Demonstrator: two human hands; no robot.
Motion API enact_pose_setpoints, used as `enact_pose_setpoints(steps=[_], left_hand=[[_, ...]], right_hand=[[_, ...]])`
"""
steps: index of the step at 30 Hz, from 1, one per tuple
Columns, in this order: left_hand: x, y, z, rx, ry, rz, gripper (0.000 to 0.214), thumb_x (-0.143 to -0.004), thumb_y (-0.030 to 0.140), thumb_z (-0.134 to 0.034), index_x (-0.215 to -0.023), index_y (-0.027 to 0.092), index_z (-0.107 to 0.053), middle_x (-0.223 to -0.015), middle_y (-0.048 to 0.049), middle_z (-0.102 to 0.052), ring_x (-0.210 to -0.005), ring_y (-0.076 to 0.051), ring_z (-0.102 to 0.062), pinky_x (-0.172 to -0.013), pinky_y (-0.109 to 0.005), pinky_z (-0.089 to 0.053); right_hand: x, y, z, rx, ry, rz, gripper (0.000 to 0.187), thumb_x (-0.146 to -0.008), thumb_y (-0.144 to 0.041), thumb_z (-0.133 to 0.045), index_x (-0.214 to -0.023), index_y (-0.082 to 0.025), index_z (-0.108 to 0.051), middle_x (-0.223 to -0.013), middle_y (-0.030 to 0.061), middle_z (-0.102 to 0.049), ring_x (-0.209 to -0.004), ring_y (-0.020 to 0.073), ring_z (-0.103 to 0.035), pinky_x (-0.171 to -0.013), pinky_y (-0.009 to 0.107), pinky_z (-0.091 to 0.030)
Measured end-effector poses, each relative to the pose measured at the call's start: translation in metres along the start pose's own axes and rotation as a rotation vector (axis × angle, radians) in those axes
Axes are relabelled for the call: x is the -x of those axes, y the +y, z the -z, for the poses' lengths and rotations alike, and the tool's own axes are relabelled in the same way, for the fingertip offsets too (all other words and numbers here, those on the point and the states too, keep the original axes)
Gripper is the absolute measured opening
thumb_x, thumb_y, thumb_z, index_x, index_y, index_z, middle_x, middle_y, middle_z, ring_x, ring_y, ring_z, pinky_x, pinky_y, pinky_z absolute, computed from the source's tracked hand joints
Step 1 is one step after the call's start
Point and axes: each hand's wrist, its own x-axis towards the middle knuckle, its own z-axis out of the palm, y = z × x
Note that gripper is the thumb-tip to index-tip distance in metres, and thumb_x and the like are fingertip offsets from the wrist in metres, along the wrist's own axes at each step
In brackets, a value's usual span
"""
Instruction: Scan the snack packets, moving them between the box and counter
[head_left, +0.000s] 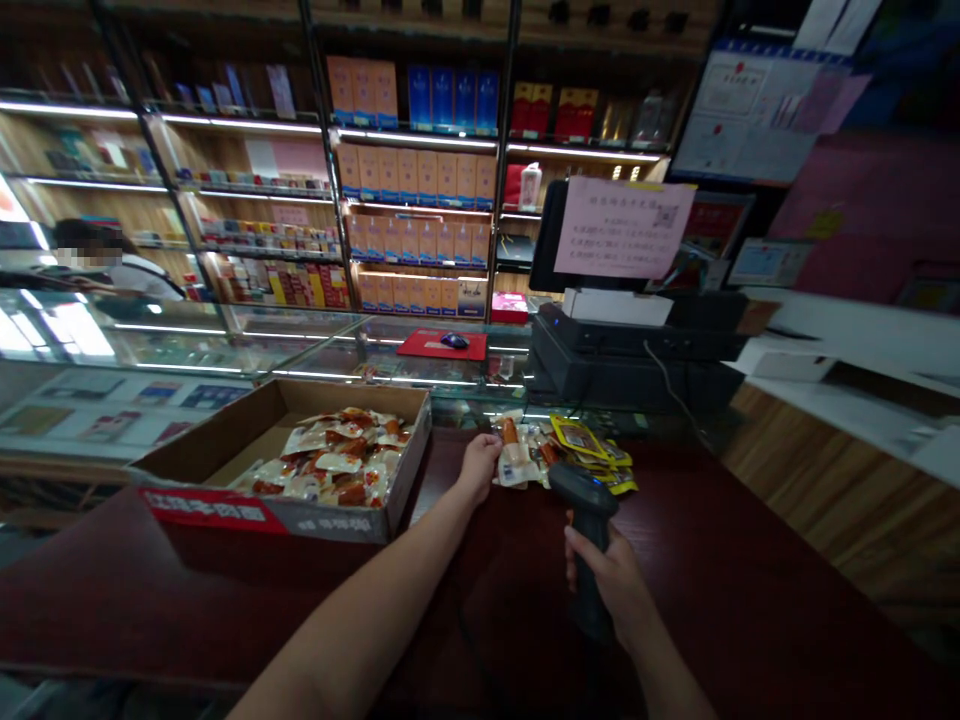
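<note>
My right hand (607, 575) is wrapped round the handle of a black barcode scanner (585, 495), its head tilted toward the packets ahead. With closed fingers, my left hand (480, 465) pinches the edge of a clear vacuum-packed sausage snack (513, 450). Another such packet (546, 450) lies close beside it, partly hidden by the scanner. Just right of these are several yellow snack packets (589, 445) in a loose pile. To the left of my left arm stands an open cardboard box (217, 510) holding many more sausage packets (345, 450).
The dark red table (480, 620) meets a glass counter (337, 345) with a mouse (454, 341) on a red mat (420, 343). A monitor (551, 235) bearing a pink notice stands at back right. Shelves of boxes (409, 175) line the wall. A person (142, 275) is at far left.
</note>
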Motion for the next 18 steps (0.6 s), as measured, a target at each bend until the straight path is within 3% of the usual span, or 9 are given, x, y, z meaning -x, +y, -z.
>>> enact_pose_setpoints(steps=[5,11,18], left_hand=[[-0.029,-0.012,-0.039,-0.218,0.009,-0.042,0.015,-0.060,0.017,-0.067,-0.066,0.015,-0.053,-0.055,0.0029,-0.052,-0.050,-0.010,-0.049,-0.053,-0.022,-0.040],[-0.043,-0.025,-0.048,-0.666,0.121,-0.210,0.021,-0.057,0.014,-0.072,-0.071,0.015,-0.057,-0.069,-0.0032,-0.060,-0.069,-0.016,-0.058,-0.068,-0.026,-0.041],[-0.041,-0.029,-0.067,-0.779,0.161,-0.150,0.024,-0.057,0.014,-0.073,-0.072,0.016,-0.054,-0.080,-0.0105,-0.063,-0.085,-0.023,-0.060,-0.074,-0.028,-0.040]], right_hand=[[0.001,-0.010,0.011,-0.012,0.029,-0.007,0.045,-0.061,-0.044,-0.071,-0.091,-0.017,-0.052,-0.049,-0.0067,-0.053,-0.036,0.0116,-0.050,-0.035,0.023,-0.041],[-0.001,-0.010,0.020,-0.018,0.042,-0.015,0.042,-0.064,-0.041,-0.069,-0.092,-0.016,-0.052,-0.050,-0.0070,-0.053,-0.037,0.0112,-0.049,-0.035,0.022,-0.041],[-0.003,-0.010,0.019,-0.026,0.038,0.004,0.040,-0.064,-0.041,-0.068,-0.091,-0.016,-0.052,-0.050,-0.0071,-0.053,-0.037,0.0113,-0.049,-0.035,0.023,-0.041]])
